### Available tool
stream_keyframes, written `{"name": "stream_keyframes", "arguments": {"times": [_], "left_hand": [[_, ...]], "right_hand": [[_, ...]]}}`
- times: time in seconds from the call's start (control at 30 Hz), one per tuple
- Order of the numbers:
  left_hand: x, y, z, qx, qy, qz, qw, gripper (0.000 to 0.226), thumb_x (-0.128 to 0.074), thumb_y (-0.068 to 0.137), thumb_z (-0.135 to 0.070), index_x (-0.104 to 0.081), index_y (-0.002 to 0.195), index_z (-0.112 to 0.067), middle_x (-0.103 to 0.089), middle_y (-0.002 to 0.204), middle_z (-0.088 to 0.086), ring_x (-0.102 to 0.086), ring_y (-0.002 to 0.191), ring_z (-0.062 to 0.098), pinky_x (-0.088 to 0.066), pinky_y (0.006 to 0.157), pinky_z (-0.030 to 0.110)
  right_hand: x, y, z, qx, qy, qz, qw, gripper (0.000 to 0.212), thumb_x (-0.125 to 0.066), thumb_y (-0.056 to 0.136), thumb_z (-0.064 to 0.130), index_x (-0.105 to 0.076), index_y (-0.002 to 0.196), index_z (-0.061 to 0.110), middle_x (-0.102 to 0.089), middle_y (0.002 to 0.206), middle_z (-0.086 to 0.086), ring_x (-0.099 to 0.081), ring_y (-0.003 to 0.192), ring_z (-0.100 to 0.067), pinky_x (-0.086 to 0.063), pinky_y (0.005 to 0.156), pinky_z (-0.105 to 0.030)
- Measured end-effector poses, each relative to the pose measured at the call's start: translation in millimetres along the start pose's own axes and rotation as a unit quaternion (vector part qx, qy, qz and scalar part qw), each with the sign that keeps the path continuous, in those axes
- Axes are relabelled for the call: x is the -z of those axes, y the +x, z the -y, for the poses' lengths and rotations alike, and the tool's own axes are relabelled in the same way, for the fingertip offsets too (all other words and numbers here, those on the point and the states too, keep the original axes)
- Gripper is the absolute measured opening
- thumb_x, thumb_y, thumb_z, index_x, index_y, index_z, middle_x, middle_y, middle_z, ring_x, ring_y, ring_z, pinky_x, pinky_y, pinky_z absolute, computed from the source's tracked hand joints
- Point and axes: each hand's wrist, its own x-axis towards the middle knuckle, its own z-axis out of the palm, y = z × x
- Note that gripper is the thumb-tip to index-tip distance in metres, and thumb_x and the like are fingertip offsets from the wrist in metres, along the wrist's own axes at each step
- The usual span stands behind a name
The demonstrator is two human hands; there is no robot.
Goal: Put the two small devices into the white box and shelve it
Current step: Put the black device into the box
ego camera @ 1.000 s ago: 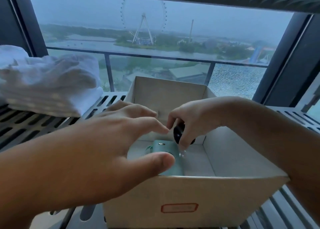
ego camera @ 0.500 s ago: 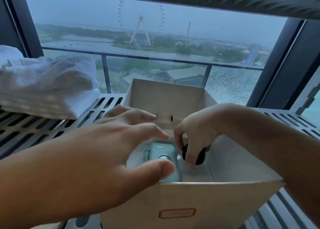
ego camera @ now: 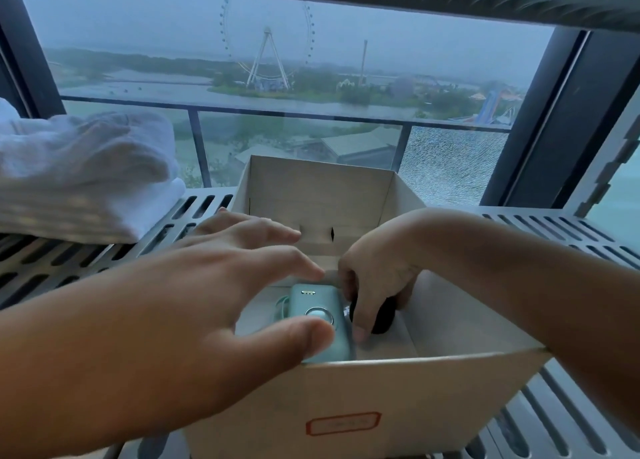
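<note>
An open white cardboard box [ego camera: 398,403] with a red label outline on its front stands on a slatted white shelf. On its floor lies a mint-green device [ego camera: 313,306] with a round button. Just to its right sits a small black device [ego camera: 382,318], and my right hand [ego camera: 375,278] reaches down into the box with fingers curled around it. My left hand [ego camera: 221,285] hovers over the box's left edge, fingers spread and straight, holding nothing; its thumb covers part of the green device.
A folded white towel [ego camera: 86,174] lies on the slatted shelf [ego camera: 568,230] to the left of the box. A large window with a dark frame and a railing is directly behind. More slatted surface runs off to the right.
My right hand has lowered the black device from above the box down onto its floor beside the green one. My left hand has stayed over the box.
</note>
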Motion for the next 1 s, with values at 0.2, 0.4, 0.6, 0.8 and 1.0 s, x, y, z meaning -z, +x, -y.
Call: {"name": "stream_keyframes", "arguments": {"times": [0.2,0.4,0.6,0.8,1.0], "left_hand": [[0.7,-1.7,-0.7,0.01,-0.018,-0.029,0.999,0.058,-0.02,0.081,-0.083,-0.042,0.129,-0.06,-0.028,0.14,-0.042,-0.023,0.111,-0.025,-0.012,0.078,-0.015],[1.7,-0.9,-0.2,0.011,0.03,0.009,0.999,0.05,-0.037,0.085,-0.069,-0.041,0.133,-0.056,-0.024,0.141,-0.041,-0.008,0.104,-0.026,-0.005,0.072,-0.017],[3.6,-0.7,-2.7,0.022,0.011,0.015,1.0,0.049,-0.045,0.085,-0.065,-0.046,0.132,-0.053,-0.03,0.141,-0.039,-0.023,0.099,-0.027,-0.008,0.073,-0.016],[12.2,-8.8,6.7,0.03,0.014,0.029,0.999,0.079,-0.011,0.058,-0.095,-0.037,0.129,-0.07,-0.019,0.145,-0.048,-0.018,0.13,-0.023,-0.024,0.1,0.017],[10.4,-9.8,11.8,0.019,-0.007,0.009,1.0,0.077,-0.013,0.058,-0.1,-0.035,0.126,-0.073,-0.026,0.142,-0.048,-0.023,0.128,-0.021,-0.027,0.096,0.026]], "right_hand": [[-0.1,7.7,-3.1,-0.003,0.015,-0.003,1.0,0.05,-0.089,0.073,0.037,-0.07,0.109,0.009,-0.063,0.092,0.0,-0.071,0.094,-0.023,-0.059,0.062,-0.023],[-0.7,9.0,-3.2,-0.014,0.026,-0.007,1.0,0.05,-0.087,0.077,0.033,-0.07,0.116,0.007,-0.067,0.101,-0.004,-0.063,0.075,-0.013,-0.053,0.053,-0.018],[1.6,6.8,-1.9,-0.009,0.037,-0.017,0.999,0.059,-0.085,0.08,0.032,-0.062,0.128,0.006,-0.065,0.11,-0.008,-0.068,0.098,-0.022,-0.062,0.077,-0.031],[15.4,-9.6,-0.7,0.049,0.112,-0.091,0.988,0.047,-0.083,0.082,0.029,-0.067,0.122,0.011,-0.067,0.116,-0.012,-0.07,0.104,-0.025,-0.062,0.082,-0.037],[28.3,-28.4,-10.3,0.1,0.221,-0.183,0.953,0.035,-0.079,0.086,0.032,-0.068,0.116,0.017,-0.073,0.111,-0.008,-0.073,0.1,-0.023,-0.061,0.088,-0.041]]}}
